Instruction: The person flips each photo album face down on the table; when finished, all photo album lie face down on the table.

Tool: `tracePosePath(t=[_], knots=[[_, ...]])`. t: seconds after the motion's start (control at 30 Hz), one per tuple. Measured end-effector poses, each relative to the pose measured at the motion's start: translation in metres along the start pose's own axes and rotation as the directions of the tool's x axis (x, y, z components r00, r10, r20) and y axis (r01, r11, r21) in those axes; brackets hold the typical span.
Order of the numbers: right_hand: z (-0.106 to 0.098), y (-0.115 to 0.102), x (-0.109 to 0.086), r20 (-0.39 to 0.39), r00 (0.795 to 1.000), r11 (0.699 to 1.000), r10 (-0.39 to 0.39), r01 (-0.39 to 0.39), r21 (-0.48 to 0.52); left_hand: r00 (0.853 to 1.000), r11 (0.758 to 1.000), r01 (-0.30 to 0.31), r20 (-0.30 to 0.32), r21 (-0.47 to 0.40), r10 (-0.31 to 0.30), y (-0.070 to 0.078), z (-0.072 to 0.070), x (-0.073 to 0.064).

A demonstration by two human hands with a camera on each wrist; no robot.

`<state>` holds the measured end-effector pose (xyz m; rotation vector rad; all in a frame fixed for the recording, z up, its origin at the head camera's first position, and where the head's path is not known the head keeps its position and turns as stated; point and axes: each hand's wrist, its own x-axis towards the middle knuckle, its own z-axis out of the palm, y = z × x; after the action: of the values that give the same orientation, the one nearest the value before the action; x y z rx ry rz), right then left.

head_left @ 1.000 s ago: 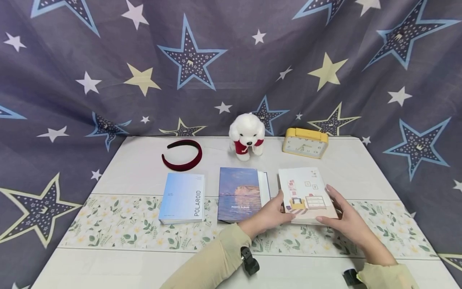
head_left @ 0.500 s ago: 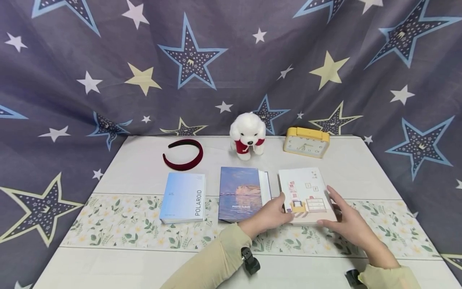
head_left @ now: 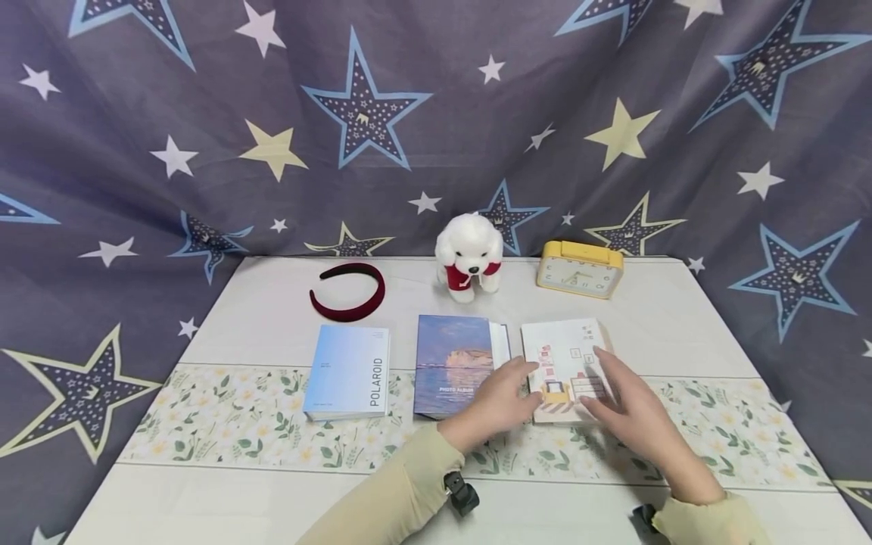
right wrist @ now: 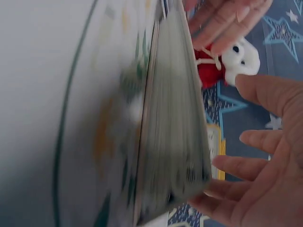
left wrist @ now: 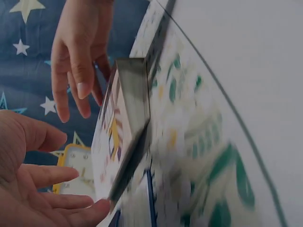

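A thick white book [head_left: 564, 341] with a drawing of a room on its cover lies on the table at the right of a row of three. My left hand [head_left: 500, 397] is at its left edge, over the right part of the blue photo album [head_left: 450, 359], fingers spread. On the other side, my right hand [head_left: 633, 409] reaches over the book's right edge with fingers loosely extended. Both hands look relaxed around the book [left wrist: 113, 123] in the left wrist view; whether fingertips touch it is hard to tell. The right wrist view shows its page edges [right wrist: 173, 118], blurred.
A pale blue Polaroid album [head_left: 347, 371] lies at the row's left end. Behind stand a dark red headband [head_left: 364, 306], a white plush dog [head_left: 468, 246] in red and a yellow alarm clock [head_left: 579, 270]. A star-patterned curtain [head_left: 225, 151] hangs behind the table.
Both hands have loosened from the white book's sides; the right hand has moved left over its edge and the left hand slightly left. The book has shifted a little left and straightened.
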<state>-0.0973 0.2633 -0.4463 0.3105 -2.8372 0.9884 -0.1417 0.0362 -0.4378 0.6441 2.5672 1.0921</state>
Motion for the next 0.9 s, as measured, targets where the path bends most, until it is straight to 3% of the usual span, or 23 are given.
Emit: tracePosePath(t=[0.1,0.2,0.27,0.37,0.5,0.73,0.9], knots=[[0.009,-0.008,0.005,-0.012,1.000,1.000,-0.020,0.020,-0.014,0.995,0.995,-0.038,-0.086,0.093,0.046,-0.008,-0.007,-0.003],[0.017,-0.015,0.009,-0.004,1.000,1.000,-0.015,0.014,-0.020,0.980,0.977,-0.066,-0.170,0.201,0.101,-0.017,-0.014,-0.006],[0.023,-0.019,0.012,0.006,1.000,1.000,-0.023,0.023,-0.014,0.970,0.964,-0.064,-0.210,0.257,0.120,-0.022,-0.018,-0.009],[0.031,-0.024,0.016,0.015,0.998,0.998,-0.067,0.066,0.016,0.963,0.950,-0.020,-0.250,0.312,0.103,-0.031,-0.022,-0.014],[0.042,-0.032,0.022,0.044,0.995,0.992,-0.087,0.082,0.095,0.955,0.950,0.042,-0.293,0.308,0.053,-0.041,-0.027,-0.023],[0.058,-0.050,0.031,0.121,0.993,0.961,-0.002,-0.031,0.274,0.938,0.944,0.084,-0.344,0.319,0.033,-0.056,-0.033,-0.034],[0.066,-0.059,0.036,0.136,0.991,0.953,0.019,-0.059,0.297,0.933,0.939,0.094,-0.359,0.332,0.034,-0.063,-0.035,-0.039]])
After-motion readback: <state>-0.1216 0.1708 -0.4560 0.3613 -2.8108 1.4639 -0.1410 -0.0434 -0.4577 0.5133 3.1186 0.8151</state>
